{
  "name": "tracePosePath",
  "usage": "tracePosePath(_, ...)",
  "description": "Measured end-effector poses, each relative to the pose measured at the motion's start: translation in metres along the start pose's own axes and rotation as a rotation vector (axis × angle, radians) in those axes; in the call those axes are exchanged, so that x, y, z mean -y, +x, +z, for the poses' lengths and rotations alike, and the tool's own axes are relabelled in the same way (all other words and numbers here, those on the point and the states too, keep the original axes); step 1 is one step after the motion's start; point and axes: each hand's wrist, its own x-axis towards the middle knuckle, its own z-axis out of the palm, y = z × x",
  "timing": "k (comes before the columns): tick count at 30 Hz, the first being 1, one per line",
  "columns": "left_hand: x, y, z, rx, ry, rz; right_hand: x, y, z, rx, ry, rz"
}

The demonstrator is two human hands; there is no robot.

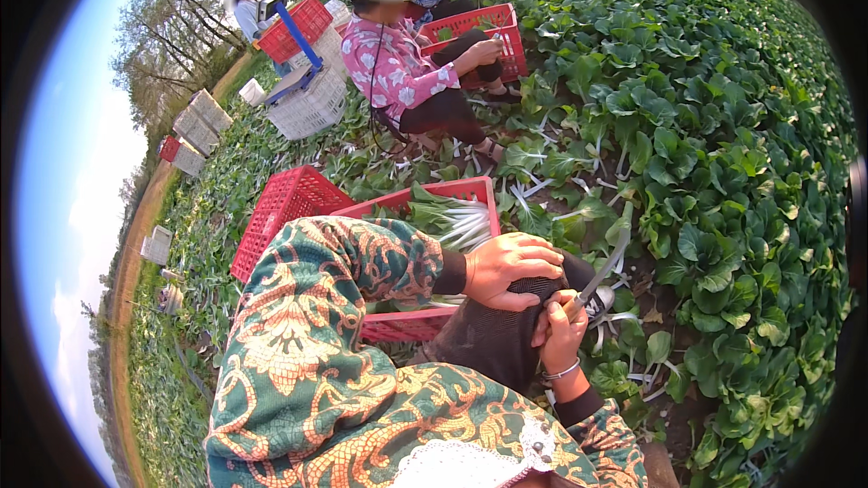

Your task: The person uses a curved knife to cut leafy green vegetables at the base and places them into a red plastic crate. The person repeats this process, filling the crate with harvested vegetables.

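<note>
My left hand (pixel 513 271) rests on my dark-trousered knee (pixel 498 335), fingers spread and holding nothing. Beside that knee, my right hand (pixel 564 329) is closed round the handle of a long-bladed knife (pixel 610 261), whose blade points away from me over the plants. A bracelet circles the right wrist. Left of my knee lies a red plastic crate (pixel 410 325), partly hidden by my left arm, with white-stemmed leafy greens (pixel 468 224) inside. Cut greens (pixel 532 193) lie scattered on the soil ahead.
A red crate (pixel 281 207) leans beside the filled one. Ahead, a person in a pink floral top (pixel 400 71) sits by another red crate (pixel 512 41). A blue-posted scale (pixel 298 34) stands on white crates (pixel 312 105), with more people behind. Dense leafy rows (pixel 732 217) grow to the right.
</note>
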Motion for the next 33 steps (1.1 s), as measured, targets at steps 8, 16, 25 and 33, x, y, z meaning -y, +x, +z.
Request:
tracePosePath(8, 0.002, -0.007, 0.002, -0.044, 0.008, -0.008, -0.003, 0.001, -0.002, 0.029, -0.020, -0.007)
tracePosePath(16, 0.006, -0.017, 0.002, -0.062, -0.002, -0.043, -0.002, 0.003, 0.007, 0.029, -0.018, 0.001)
tracePosePath(25, 0.004, -0.010, 0.007, -0.068, -0.041, -0.019, 0.066, 0.101, -0.069, -0.311, 0.075, 0.035)
tracePosePath(33, -0.001, 0.026, 0.031, -0.095, -0.287, 0.029, 0.160, 0.138, -0.136, -0.359, -0.012, -0.429)
